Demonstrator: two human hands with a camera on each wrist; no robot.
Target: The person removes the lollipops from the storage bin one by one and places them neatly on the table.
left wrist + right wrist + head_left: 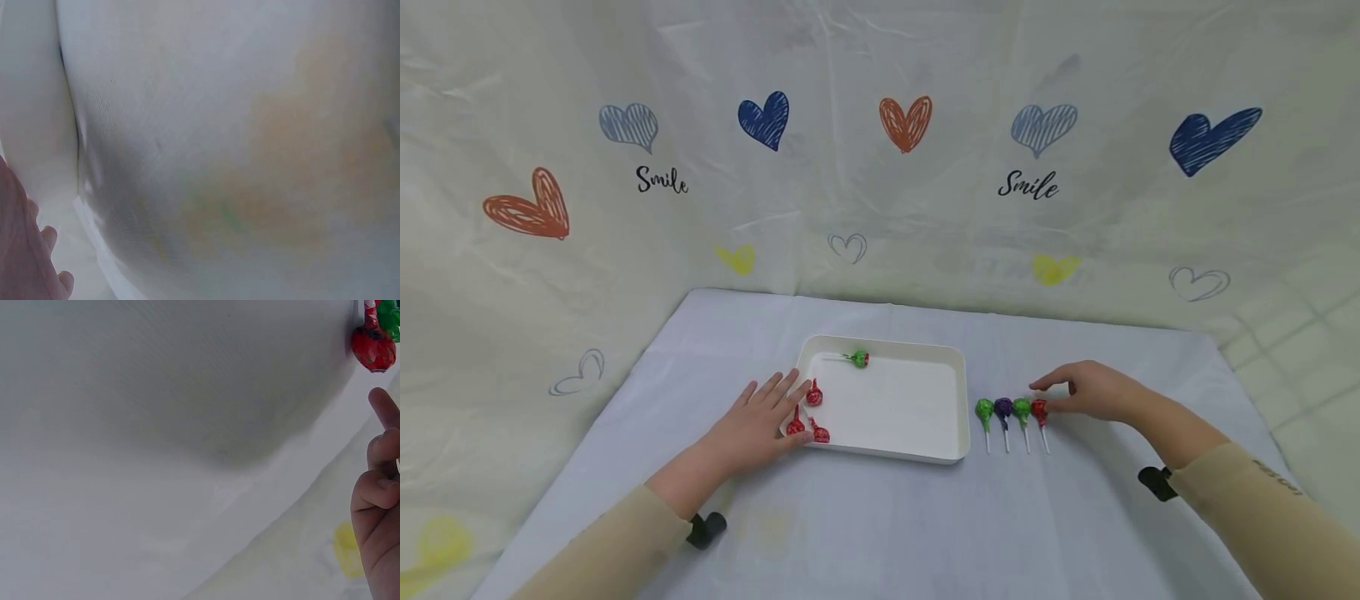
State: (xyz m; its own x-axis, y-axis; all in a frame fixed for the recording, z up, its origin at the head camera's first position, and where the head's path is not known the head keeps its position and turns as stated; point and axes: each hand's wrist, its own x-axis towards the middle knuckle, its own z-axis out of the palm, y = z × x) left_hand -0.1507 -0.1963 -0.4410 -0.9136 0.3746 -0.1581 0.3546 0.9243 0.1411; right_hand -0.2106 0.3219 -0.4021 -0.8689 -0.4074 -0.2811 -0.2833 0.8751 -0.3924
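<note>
My left hand (747, 427) lies with fingers spread over the left edge of a white tray (887, 453), holding nothing. Near its fingertips in the tray are red lollipops (815, 393), partly covered by the hand. A green and red lollipop (859, 358) lies farther back in the tray. My right hand (1093, 392) hovers at the right end of a row of lollipops, fingers loosely bent, its thumb side right at the red lollipop (1039, 410). In the right wrist view, a fingertip stands just apart from the red lollipop (374, 349).
Left of that red one, the row holds a green lollipop (1022, 407), a purple lollipop (1003, 407) and another green lollipop (984, 409), sticks toward me. A white cloth (880, 533) covers the table. Behind it hangs a backdrop (850, 192) printed with hearts.
</note>
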